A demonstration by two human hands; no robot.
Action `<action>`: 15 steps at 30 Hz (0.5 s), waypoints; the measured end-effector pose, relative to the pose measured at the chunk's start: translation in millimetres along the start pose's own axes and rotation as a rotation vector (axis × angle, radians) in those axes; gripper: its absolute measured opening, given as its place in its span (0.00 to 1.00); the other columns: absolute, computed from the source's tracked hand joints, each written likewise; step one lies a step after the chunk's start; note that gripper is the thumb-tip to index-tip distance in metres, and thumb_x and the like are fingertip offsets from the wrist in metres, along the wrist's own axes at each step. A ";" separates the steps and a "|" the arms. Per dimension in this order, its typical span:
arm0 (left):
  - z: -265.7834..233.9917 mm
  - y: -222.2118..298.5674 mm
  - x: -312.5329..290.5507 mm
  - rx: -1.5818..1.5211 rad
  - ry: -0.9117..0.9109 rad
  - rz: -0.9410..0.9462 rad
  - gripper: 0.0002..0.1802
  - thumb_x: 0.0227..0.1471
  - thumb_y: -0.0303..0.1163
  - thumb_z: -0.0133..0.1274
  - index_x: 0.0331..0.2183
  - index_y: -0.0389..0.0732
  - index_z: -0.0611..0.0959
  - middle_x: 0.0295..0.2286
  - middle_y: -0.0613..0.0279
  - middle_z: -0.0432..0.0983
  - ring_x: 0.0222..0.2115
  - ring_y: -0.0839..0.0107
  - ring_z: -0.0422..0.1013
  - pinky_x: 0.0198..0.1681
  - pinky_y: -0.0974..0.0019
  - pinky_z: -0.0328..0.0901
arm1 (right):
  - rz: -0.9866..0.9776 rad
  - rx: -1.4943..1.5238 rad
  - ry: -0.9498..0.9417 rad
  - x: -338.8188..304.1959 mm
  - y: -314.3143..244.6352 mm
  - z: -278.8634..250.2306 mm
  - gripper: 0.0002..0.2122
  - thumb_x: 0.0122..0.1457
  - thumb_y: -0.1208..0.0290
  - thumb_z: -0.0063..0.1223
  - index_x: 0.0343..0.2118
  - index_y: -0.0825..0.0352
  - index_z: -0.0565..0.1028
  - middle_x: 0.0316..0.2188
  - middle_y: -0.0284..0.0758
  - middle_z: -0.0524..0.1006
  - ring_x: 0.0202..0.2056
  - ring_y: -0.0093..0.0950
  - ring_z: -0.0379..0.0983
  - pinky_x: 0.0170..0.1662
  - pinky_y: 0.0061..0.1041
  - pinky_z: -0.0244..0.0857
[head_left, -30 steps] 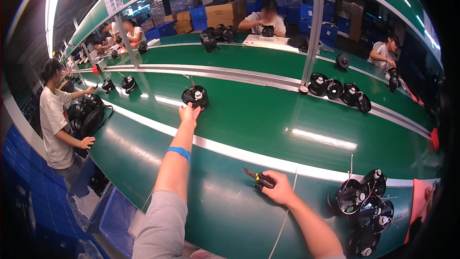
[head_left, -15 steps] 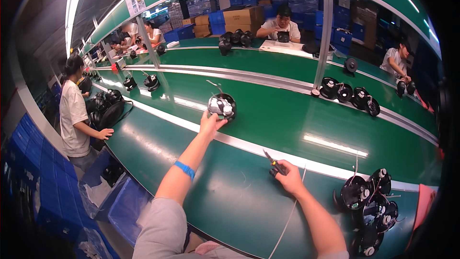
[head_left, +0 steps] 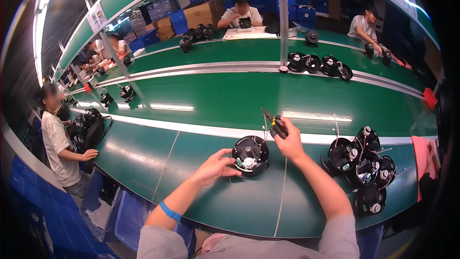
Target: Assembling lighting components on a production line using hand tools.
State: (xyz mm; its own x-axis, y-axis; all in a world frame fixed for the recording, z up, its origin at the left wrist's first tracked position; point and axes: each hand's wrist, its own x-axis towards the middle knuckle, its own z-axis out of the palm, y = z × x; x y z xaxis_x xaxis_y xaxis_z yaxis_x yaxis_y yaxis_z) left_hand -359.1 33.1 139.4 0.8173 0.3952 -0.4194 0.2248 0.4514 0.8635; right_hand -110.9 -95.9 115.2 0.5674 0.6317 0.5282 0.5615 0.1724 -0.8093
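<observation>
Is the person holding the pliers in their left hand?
No, the right hand holds the pliers, while the left hand is at a round black part.

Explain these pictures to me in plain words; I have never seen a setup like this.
There is no robot here: these are a person's two bare hands. The view comes from a wide fisheye camera worn on the head, looking down, so straight edges bend.

The left hand has its fingers at the left edge of a round black unit on the green bench; whether it grips or just steadies it is hard to tell. The right hand holds pliers, their tips pointing away from the person.

Farther right on the bench sits a cluster of similar units with loose wires. Co-workers stand or sit around.
</observation>
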 end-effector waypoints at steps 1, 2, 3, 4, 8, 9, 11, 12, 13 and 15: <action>5.8 -1.0 -5.9 0.129 -0.009 0.020 0.30 0.59 0.28 0.48 0.59 0.34 0.58 0.44 0.50 0.71 0.36 0.55 0.79 0.41 0.65 0.75 | -0.007 -0.026 -0.014 3.7 -10.7 -6.6 0.20 0.50 0.75 0.60 0.47 0.71 0.69 0.27 0.38 0.76 0.27 0.25 0.72 0.32 0.23 0.67; 8.7 -3.4 -8.2 0.255 -0.017 0.041 0.30 0.60 0.32 0.50 0.59 0.35 0.58 0.44 0.50 0.70 0.36 0.55 0.79 0.39 0.65 0.75 | -0.013 -0.052 -0.032 7.3 -24.0 -12.2 0.21 0.49 0.74 0.60 0.47 0.71 0.69 0.27 0.38 0.76 0.27 0.27 0.73 0.32 0.25 0.68; 9.9 -10.4 -9.1 0.328 -0.012 0.080 0.25 0.61 0.38 0.52 0.54 0.36 0.68 0.44 0.51 0.73 0.36 0.59 0.79 0.35 0.66 0.74 | -0.048 -0.077 -0.013 9.1 -33.9 -16.6 0.21 0.48 0.75 0.60 0.46 0.70 0.70 0.28 0.39 0.76 0.27 0.30 0.74 0.32 0.28 0.68; 9.3 -12.3 -7.8 0.326 -0.021 0.075 0.25 0.61 0.38 0.52 0.54 0.36 0.68 0.44 0.51 0.73 0.36 0.59 0.79 0.35 0.66 0.74 | -0.041 -0.085 -0.010 10.8 -47.7 -23.1 0.21 0.48 0.75 0.60 0.46 0.70 0.70 0.28 0.39 0.76 0.27 0.30 0.74 0.32 0.28 0.68; 9.1 -16.1 -0.4 0.727 0.141 0.192 0.21 0.58 0.46 0.55 0.30 0.35 0.82 0.27 0.59 0.80 0.30 0.73 0.77 0.29 0.68 0.70 | -0.143 -0.371 -0.210 7.7 -101.0 -51.5 0.19 0.43 0.76 0.60 0.41 0.69 0.73 0.30 0.39 0.76 0.30 0.36 0.75 0.34 0.32 0.69; 9.9 -14.1 3.9 0.816 0.218 0.251 0.21 0.57 0.46 0.56 0.30 0.34 0.82 0.26 0.58 0.80 0.29 0.73 0.77 0.29 0.68 0.70 | -0.158 -0.435 -0.284 4.8 -113.9 -57.7 0.18 0.43 0.76 0.60 0.40 0.69 0.74 0.30 0.39 0.76 0.30 0.37 0.74 0.34 0.33 0.68; 17.8 -15.3 19.4 0.717 0.224 0.383 0.19 0.58 0.44 0.55 0.36 0.34 0.81 0.32 0.56 0.81 0.34 0.72 0.76 0.39 0.68 0.70 | -0.176 -0.683 -0.399 -7.2 -132.6 -67.2 0.17 0.44 0.73 0.61 0.39 0.66 0.75 0.28 0.39 0.75 0.32 0.40 0.74 0.34 0.37 0.68; 24.7 -15.4 27.3 0.625 0.187 0.463 0.19 0.59 0.43 0.54 0.38 0.34 0.81 0.35 0.56 0.80 0.37 0.72 0.76 0.43 0.68 0.69 | -0.215 -0.810 -0.426 -14.9 -133.9 -69.3 0.16 0.44 0.72 0.60 0.39 0.66 0.76 0.27 0.38 0.74 0.32 0.39 0.74 0.34 0.36 0.68; 35.3 -10.7 31.8 0.523 0.120 0.365 0.19 0.60 0.40 0.54 0.44 0.34 0.80 0.39 0.56 0.79 0.43 0.71 0.74 0.48 0.67 0.67 | -0.208 -0.908 -0.470 -19.3 -135.9 -71.9 0.15 0.44 0.70 0.60 0.37 0.64 0.77 0.27 0.37 0.74 0.31 0.37 0.74 0.33 0.36 0.67; 47.4 -15.7 40.6 0.444 0.064 0.390 0.19 0.60 0.39 0.53 0.46 0.34 0.80 0.40 0.56 0.78 0.44 0.70 0.73 0.49 0.67 0.67 | -0.220 -0.951 -0.491 -25.4 -133.8 -69.9 0.14 0.43 0.70 0.61 0.35 0.64 0.77 0.27 0.37 0.74 0.32 0.36 0.74 0.34 0.35 0.68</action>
State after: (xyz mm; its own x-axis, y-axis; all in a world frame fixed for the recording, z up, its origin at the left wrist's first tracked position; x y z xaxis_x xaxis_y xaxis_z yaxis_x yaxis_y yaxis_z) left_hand -304.3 4.2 122.0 0.8534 0.5186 -0.0516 0.1260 -0.1092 0.9860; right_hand -158.3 -187.8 228.0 0.2144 0.9276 0.3059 0.9767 -0.2031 -0.0689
